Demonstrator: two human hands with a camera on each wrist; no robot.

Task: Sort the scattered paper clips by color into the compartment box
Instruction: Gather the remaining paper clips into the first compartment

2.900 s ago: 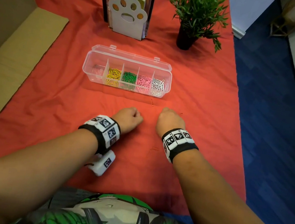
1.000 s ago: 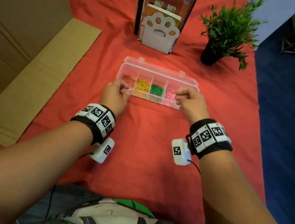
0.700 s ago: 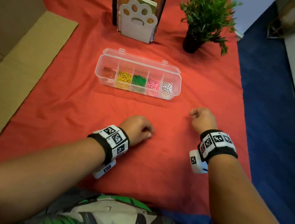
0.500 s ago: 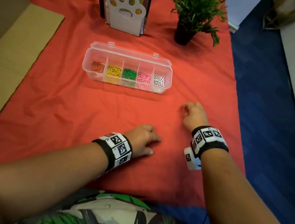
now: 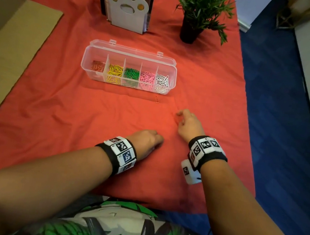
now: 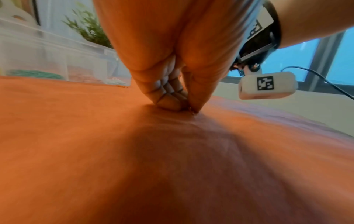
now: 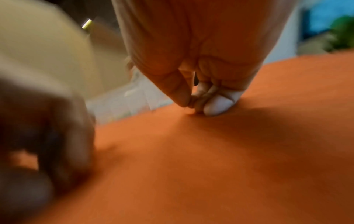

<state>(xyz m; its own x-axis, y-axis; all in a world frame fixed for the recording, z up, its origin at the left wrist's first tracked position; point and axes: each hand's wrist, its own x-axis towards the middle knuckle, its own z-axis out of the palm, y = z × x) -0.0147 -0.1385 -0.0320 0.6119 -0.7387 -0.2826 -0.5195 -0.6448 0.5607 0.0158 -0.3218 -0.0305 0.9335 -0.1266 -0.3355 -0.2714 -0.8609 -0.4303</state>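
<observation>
Compartment box (image 5: 99, 51): color-sorted paper clips (image 5: 130, 73)

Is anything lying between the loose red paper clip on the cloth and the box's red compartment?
Nothing visible: the loose red paper clip lies on bare cloth just before the open clear plastic compartment box, lid folded back.

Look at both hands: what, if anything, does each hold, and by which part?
The left hand pinches something tiny against the red cloth, likely a paper clip; which part cannot be told. The right hand pinches too, its contents hidden.
</observation>
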